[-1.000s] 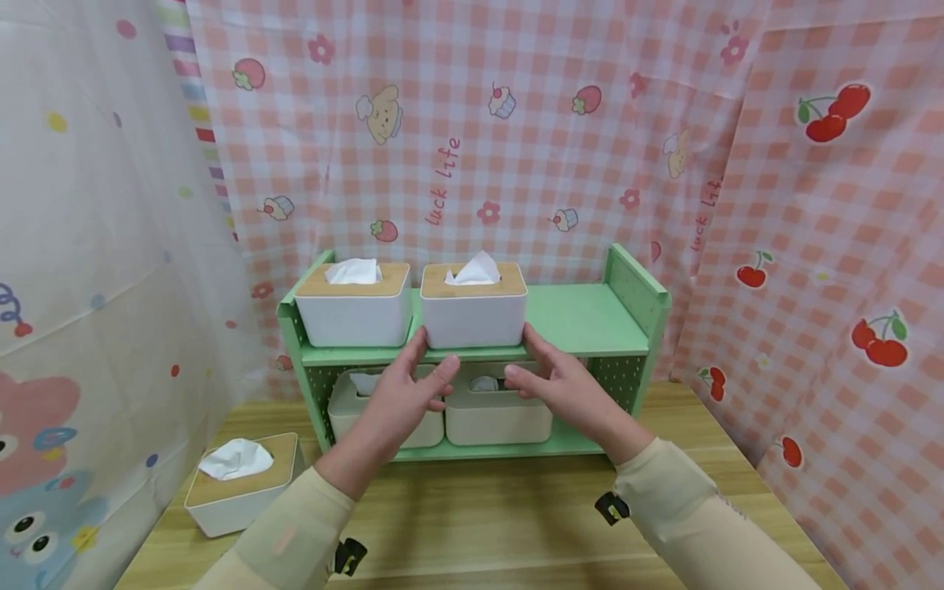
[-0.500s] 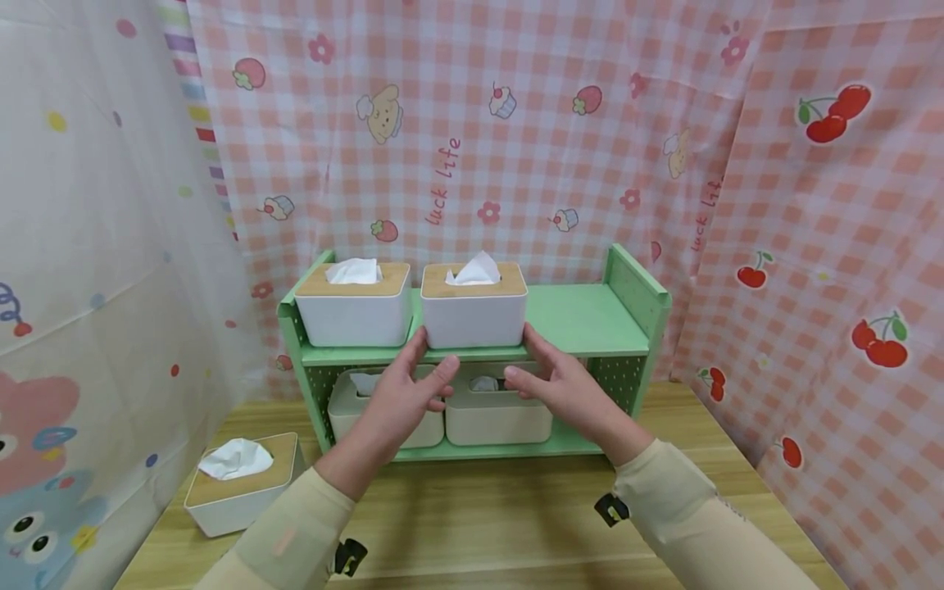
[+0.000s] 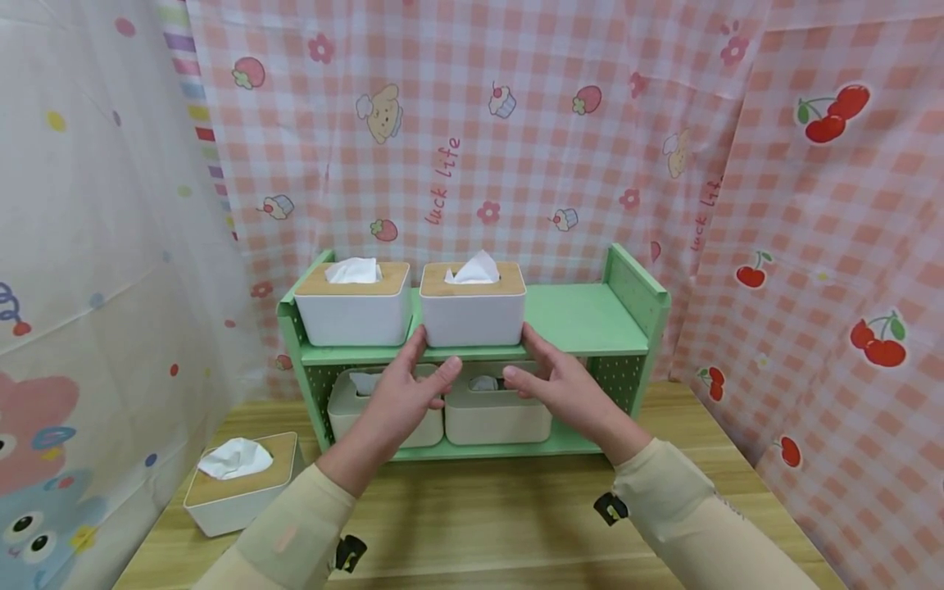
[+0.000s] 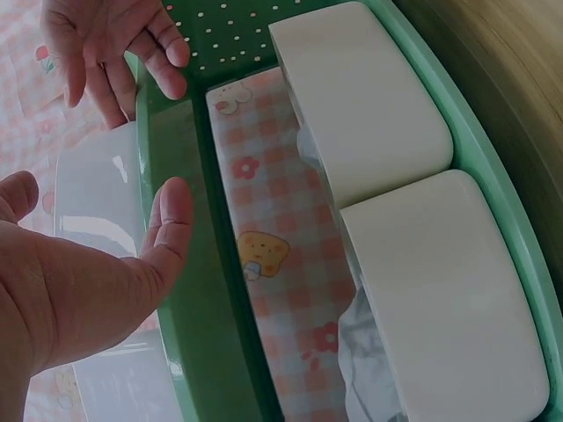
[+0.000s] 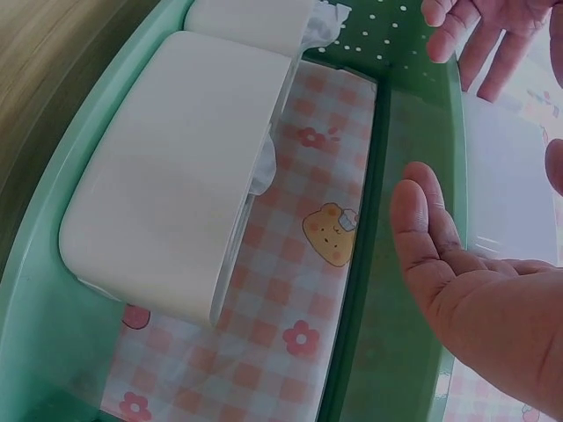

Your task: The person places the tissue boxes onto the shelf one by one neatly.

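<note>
Both hands stand at the lower front corners of a white tissue box (image 3: 474, 321) with a wooden lid, on the upper level of a green shelf (image 3: 590, 319). The left hand (image 3: 398, 392) has its fingertips at the box's left side, and the right hand (image 3: 571, 393) at its right side. Their fingers look extended, with both thumbs off the box, below the shelf edge. A second white tissue box (image 3: 354, 321) sits just left of it. In the left wrist view, the left hand (image 4: 79, 294) is beside the shelf board, its fingers partly hidden.
Two cream tissue boxes, a right one (image 3: 498, 424) and a left one (image 3: 424, 430), stand side by side on the lower level. Another white tissue box (image 3: 239, 508) rests on the wooden table (image 3: 457, 524) at left. Patterned curtains (image 3: 516, 123) surround the table.
</note>
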The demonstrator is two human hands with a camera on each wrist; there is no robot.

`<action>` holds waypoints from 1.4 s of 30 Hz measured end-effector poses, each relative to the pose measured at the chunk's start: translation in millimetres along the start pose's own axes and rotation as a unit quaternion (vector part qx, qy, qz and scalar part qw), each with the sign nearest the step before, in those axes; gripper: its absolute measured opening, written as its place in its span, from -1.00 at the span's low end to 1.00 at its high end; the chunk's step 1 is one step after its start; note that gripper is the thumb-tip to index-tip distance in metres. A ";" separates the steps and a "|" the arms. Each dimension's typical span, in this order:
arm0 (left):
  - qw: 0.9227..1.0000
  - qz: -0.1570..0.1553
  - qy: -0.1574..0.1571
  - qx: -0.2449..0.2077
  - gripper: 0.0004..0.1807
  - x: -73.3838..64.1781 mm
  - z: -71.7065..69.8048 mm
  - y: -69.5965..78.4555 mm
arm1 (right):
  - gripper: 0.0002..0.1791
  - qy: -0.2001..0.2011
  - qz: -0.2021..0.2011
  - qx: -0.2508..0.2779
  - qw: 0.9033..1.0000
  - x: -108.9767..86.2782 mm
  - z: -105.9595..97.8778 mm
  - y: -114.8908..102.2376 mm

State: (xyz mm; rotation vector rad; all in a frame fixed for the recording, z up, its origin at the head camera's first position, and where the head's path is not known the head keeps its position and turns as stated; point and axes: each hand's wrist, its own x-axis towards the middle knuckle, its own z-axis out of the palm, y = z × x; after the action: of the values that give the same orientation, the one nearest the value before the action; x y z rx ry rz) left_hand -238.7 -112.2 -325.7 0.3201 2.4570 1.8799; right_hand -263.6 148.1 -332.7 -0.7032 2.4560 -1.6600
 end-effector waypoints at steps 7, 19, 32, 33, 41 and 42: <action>0.998 0.015 0.019 0.050 0.07 -4.1 -0.2 -3.7 | 0.07 0.007 -0.006 -0.012 1.000 -3.2 0.5 3.3; 0.994 0.043 0.057 0.083 -0.10 -42.4 -12.3 -26.0 | -0.07 0.064 -0.044 -0.112 0.991 -40.7 4.6 13.9; 0.996 0.007 0.079 0.049 -0.17 -75.5 2.5 -77.8 | -0.15 0.139 0.004 0.017 0.990 -74.6 39.6 59.8; 0.996 0.000 0.080 0.045 -0.16 -77.5 4.3 -82.5 | -0.15 0.142 0.011 0.034 0.989 -75.5 43.2 63.7; 0.993 -0.041 0.099 0.054 -0.22 -91.5 7.0 -124.7 | -0.20 0.175 0.067 0.112 0.976 -84.2 73.5 92.6; 0.992 -0.050 0.101 0.052 -0.23 -93.2 5.6 -129.6 | -0.20 0.176 0.072 0.111 0.975 -85.1 76.8 95.9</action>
State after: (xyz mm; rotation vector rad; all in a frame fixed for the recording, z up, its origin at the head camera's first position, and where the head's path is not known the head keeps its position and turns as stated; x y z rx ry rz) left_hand -165.3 -156.0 -460.6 0.0067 2.6496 1.8305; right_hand -193.4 147.3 -464.7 -0.2104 2.4033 -2.1055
